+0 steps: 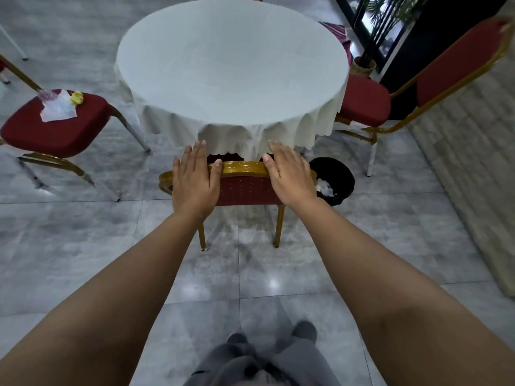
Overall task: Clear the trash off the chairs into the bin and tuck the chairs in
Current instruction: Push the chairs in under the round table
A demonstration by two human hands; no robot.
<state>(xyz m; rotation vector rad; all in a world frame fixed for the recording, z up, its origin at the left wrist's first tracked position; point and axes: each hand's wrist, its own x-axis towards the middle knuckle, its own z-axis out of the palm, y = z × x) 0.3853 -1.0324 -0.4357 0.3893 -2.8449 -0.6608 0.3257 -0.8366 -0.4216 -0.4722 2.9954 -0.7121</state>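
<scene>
A red chair with a gold frame (pixel 242 188) stands right in front of me, its seat hidden under the white tablecloth (pixel 231 68) of the round table. My left hand (pixel 193 178) and my right hand (pixel 288 175) lie flat on the top of its backrest, fingers stretched forward, not curled around it. At the left, another red chair (pixel 33 135) stands away from the table with clear plastic wrapping (pixel 57 107) and a crumpled yellow scrap (pixel 76 97) on its seat. A black bin (pixel 338 176) holding white trash sits on the floor just right of my right hand.
A third red chair (pixel 365 100) stands at the right of the table, seat partly under the cloth, its back toward a brick wall. A potted plant (pixel 362 65) and dark window frame are at the far right. Grey tiled floor surrounds everything.
</scene>
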